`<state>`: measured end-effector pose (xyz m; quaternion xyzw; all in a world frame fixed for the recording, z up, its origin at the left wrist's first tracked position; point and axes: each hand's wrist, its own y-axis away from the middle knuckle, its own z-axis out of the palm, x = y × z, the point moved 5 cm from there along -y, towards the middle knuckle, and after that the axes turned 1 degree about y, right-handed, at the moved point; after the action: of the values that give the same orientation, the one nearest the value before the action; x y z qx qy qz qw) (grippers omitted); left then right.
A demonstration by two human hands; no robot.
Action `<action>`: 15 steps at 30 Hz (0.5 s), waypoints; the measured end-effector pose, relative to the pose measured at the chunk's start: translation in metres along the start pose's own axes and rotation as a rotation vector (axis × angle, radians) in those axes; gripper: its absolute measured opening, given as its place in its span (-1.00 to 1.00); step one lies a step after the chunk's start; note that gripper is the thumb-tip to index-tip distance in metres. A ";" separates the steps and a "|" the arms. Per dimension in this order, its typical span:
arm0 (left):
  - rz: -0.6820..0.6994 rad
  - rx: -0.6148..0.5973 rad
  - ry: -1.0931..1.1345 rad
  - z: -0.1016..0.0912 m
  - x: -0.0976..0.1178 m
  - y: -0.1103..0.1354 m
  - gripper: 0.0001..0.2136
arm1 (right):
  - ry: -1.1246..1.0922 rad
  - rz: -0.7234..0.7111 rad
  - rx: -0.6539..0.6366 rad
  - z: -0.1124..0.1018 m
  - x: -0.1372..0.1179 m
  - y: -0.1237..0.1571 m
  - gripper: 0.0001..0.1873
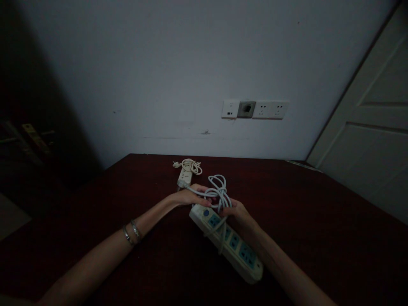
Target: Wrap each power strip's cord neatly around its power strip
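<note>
Both hands are at a bundled white power cord (219,192) above the dark red table. My left hand (194,196) grips the bundle from the left, its thumb and fingers closed around the loops. From the right, my right hand (236,212) pinches the same cord near its lower loops. Under the hands lies a long white power strip (234,250) with blue socket faces, slanting down to the right; a piece of cord crosses over it. The cord's plug (182,183) sticks out left of my left hand, in front of a smaller power strip.
The smaller white power strip (185,175) lies farther back with its own coiled cord (191,165) on the table (153,263). Wall sockets (270,109) sit on the wall behind. A panelled door (376,127) stands at the right.
</note>
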<state>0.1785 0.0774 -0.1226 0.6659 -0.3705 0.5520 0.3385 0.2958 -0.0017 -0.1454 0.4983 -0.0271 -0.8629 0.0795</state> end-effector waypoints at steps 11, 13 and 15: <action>0.079 0.205 -0.150 0.001 0.008 -0.002 -0.69 | -0.110 -0.062 -0.015 0.006 0.000 -0.005 -0.47; 0.054 0.186 -0.137 0.005 0.009 -0.003 -0.64 | -0.098 -0.074 0.001 0.007 -0.001 -0.002 -0.48; 0.033 0.214 -0.108 0.008 0.009 -0.004 -0.59 | -0.072 -0.094 0.007 0.009 -0.002 -0.001 -0.49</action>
<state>0.1870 0.0716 -0.1151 0.7207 -0.3382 0.5574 0.2358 0.2891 -0.0009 -0.1396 0.4680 -0.0096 -0.8830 0.0360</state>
